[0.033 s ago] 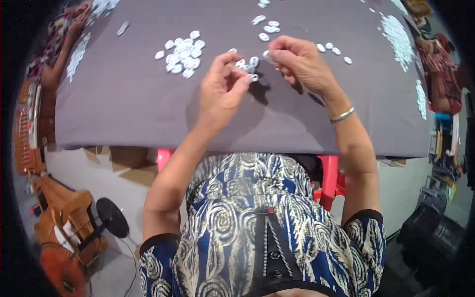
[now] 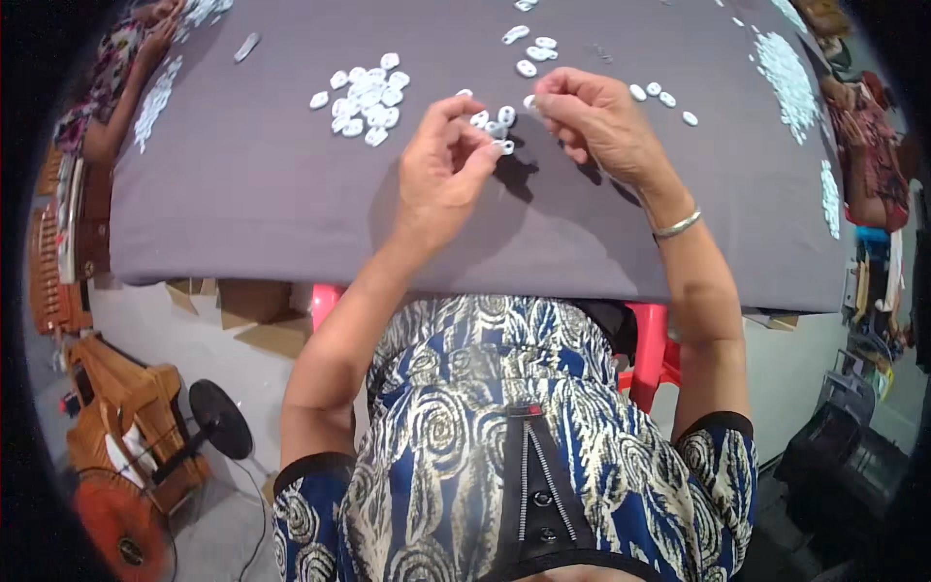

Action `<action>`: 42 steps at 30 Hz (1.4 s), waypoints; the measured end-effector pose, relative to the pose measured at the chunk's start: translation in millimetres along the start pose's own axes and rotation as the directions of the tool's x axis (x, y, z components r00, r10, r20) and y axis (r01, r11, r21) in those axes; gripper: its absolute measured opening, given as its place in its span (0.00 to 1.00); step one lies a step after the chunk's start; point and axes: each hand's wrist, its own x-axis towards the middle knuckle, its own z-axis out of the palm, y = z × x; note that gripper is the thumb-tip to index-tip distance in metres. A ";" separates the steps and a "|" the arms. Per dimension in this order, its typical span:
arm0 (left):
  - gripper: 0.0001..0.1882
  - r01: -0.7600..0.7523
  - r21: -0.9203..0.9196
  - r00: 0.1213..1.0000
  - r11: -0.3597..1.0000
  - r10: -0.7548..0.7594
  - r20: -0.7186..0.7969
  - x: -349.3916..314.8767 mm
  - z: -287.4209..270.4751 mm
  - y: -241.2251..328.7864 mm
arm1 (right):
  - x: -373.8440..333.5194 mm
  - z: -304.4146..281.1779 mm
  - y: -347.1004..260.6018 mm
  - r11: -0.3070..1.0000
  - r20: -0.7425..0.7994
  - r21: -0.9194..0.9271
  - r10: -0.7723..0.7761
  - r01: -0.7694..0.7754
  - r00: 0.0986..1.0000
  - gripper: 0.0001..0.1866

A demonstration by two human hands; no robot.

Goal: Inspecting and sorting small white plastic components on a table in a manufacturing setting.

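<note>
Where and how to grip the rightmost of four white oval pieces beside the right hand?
Pinch the rightmost piece by its long edges, probably from above: it lies flat, narrower across than along, and apart from the nearest piece.

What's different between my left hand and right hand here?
Your left hand is bare-wristed; your right hand has a silver bangle round its wrist. The left hand's holed white piece sits nearer you than the right hand's small white piece. Both hands hold pieces at their fingertips.
</note>
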 end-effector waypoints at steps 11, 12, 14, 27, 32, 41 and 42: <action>0.18 -0.012 0.016 0.999 1.000 0.011 0.040 0.8 -0.6 -1.6 | 0.9 12.6 10.9 0.993 0.046 0.103 0.051 -0.055 0.998 0.09; 0.18 -0.015 0.017 0.999 1.000 0.015 0.033 0.9 -0.7 -1.8 | 0.5 13.7 11.7 0.993 0.050 0.105 0.053 -0.058 0.997 0.09; 0.19 0.004 0.052 0.999 0.999 -0.005 0.035 0.6 -1.7 -1.5 | 0.3 15.3 12.3 0.993 0.050 0.097 0.062 -0.067 0.997 0.09; 0.21 0.064 0.074 0.994 0.995 -0.070 0.084 -2.0 -2.5 5.3 | -1.3 17.3 9.2 0.998 0.068 -0.055 0.041 -0.037 0.997 0.09; 0.19 0.008 0.088 0.998 0.996 -0.013 0.057 1.2 -2.5 -0.5 | -1.7 16.7 8.1 0.987 0.109 -0.161 0.047 -0.029 0.993 0.09; 0.18 -0.008 0.048 0.999 0.999 0.006 0.038 2.4 -2.4 -5.0 | -2.2 17.6 7.8 0.980 0.135 -0.197 0.010 0.017 0.991 0.10; 0.18 -0.024 0.042 0.999 0.999 0.022 0.036 2.1 -2.7 -4.3 | -2.6 17.4 7.1 0.983 0.150 -0.181 0.003 0.025 0.989 0.10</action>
